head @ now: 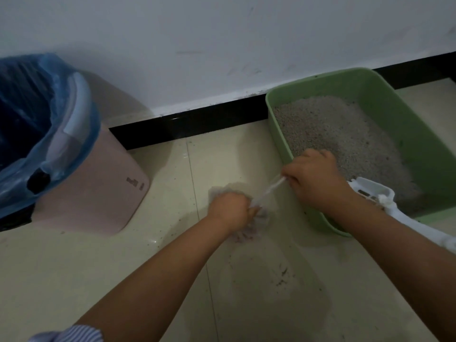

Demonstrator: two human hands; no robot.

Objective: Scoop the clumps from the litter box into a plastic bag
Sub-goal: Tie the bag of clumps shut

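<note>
striped sleeve (71, 333) at 7 o'clock, both bare hands stretching a twisted strip of clear plastic bag (249, 230) over the pale tile floor (98, 280).

left hand (230, 209) sits near the middle of the view, fist closed on the bunched bag, which rests crumpled on the floor beneath it. right hand (313, 178), at about 2 o'clock from the left one, pinches the far end of the twisted strip, pulled taut between the two fists. green litter box (394, 107) lies at 2 o'clock against the black baseboard (192, 124), grey litter (340, 134) heaped toward its far end. white scoop (375, 193) leans over the box's near rim at 3 o'clock, behind the right forearm, some litter in it. pink bin (98, 193) with a blue liner (32, 114) stands at 9 o'clock, well apart from the box. whether clumps sit inside the bag cannot be told.
</note>
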